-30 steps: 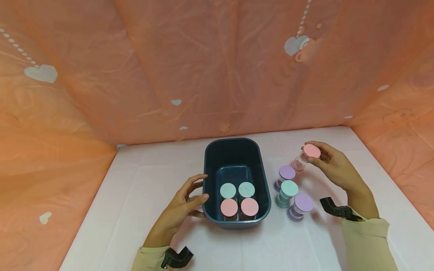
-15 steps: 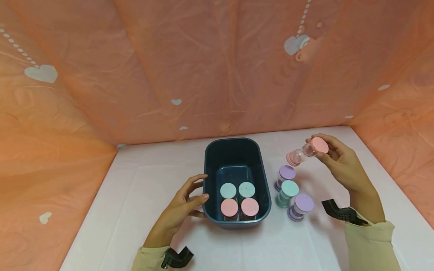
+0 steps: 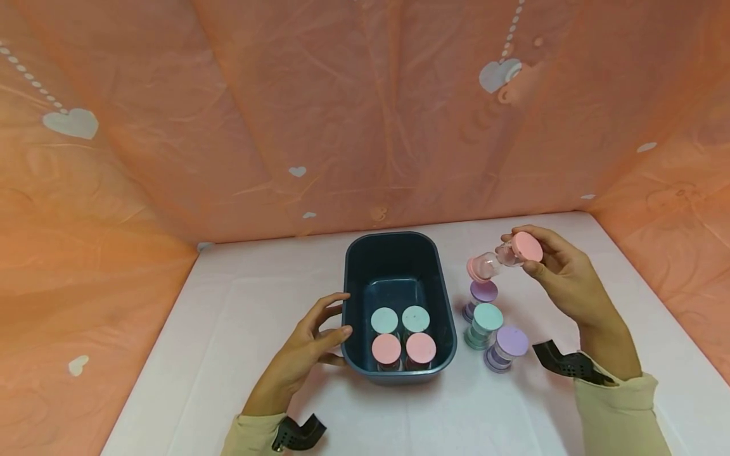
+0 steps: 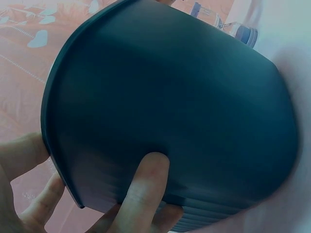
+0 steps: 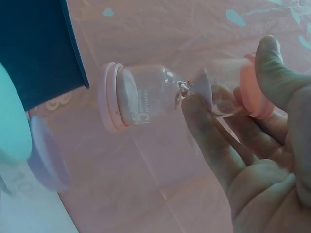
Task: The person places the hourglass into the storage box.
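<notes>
My right hand holds a pink-capped sand timer by one end, above the table's right side. The timer lies tilted nearly sideways; in the right wrist view its glass reads 15 minutes and sand sits at the neck. My left hand grips the left rim of a dark blue bin, with a finger against its outer wall. Two mint-capped timers and two pink-capped timers stand in the bin's near half. Their lower parts are mostly hidden.
Right of the bin stand a purple timer partly behind the held one, a mint timer and another purple timer. Orange cloth with hearts hangs behind and beside the white table.
The right hand lifted the pink sand timer, tipped it toward horizontal, and has carried it back left toward the bin. The left hand and the bin have stayed put.
</notes>
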`<state>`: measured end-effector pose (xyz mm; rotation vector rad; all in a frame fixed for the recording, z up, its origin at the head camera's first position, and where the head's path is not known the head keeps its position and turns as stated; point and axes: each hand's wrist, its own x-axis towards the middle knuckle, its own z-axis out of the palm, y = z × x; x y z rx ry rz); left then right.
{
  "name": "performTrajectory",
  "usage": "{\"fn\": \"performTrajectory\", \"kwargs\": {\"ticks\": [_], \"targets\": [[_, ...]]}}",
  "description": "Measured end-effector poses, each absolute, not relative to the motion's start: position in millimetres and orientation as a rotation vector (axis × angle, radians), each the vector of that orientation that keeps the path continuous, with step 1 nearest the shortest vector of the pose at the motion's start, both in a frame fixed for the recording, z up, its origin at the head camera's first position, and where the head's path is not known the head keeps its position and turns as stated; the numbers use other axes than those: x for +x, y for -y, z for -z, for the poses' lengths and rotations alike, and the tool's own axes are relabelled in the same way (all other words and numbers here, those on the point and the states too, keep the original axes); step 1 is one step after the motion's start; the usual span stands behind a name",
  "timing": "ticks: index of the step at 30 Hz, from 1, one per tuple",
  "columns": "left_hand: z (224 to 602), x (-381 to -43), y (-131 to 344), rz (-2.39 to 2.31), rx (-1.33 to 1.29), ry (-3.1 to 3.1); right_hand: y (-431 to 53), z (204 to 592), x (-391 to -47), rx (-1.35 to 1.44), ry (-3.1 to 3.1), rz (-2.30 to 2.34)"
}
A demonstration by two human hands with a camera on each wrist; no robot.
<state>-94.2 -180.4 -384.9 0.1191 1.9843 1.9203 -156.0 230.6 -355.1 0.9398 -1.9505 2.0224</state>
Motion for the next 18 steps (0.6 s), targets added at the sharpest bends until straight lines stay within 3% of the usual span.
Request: {"fn": "performTrajectory", "kwargs": {"ticks": [18], "targets": [[385.7, -94.5, 180.2, -1.913, 0.123, -1.992, -206.7, 354.9, -153.5, 1.101, 2.088, -1.936]]}}
